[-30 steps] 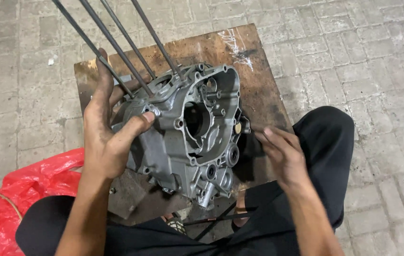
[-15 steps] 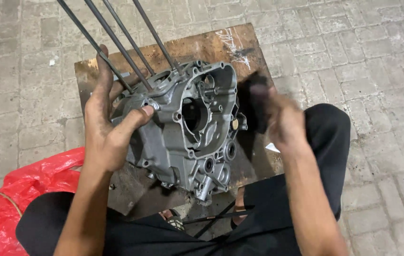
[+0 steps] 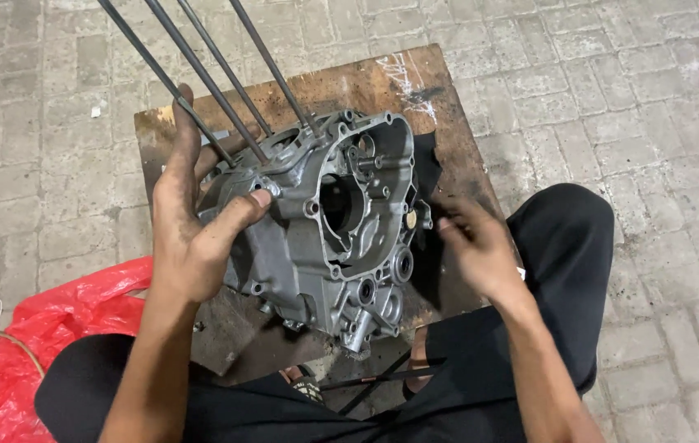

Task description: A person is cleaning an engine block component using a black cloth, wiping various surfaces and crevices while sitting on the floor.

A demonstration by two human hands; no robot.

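Your knees, in black trousers [image 3: 562, 246], frame the near edge of the scene, with a red plastic bag [image 3: 29, 353] on the paving [image 3: 653, 98] by your left leg. Just beyond them, your left hand [image 3: 189, 234] grips the near-left flank of the grey engine case [image 3: 325, 230]: thumb hooked over the upper rim, fingers [image 3: 185, 139] spread up the far side, so the fingers are clamped on the casting, a hold that appears to keep it propped on its edge rather than lying flat. Your right hand [image 3: 480, 246] hovers just beside the right edge of the case, fingers loosely curled and slightly apart, holding nothing that can be made out; whether the tips touch the metal cannot be told. The case stands on a worn wooden board serving as your counter [image 3: 448, 107], its open face with the large round bore turned up and toward your right. Its long axis runs from the narrow lower end nearest your lap to the broader end away from you. From that far end four long steel rods [image 3: 202, 74] rise, parallel, slanting up and to the left out of view.
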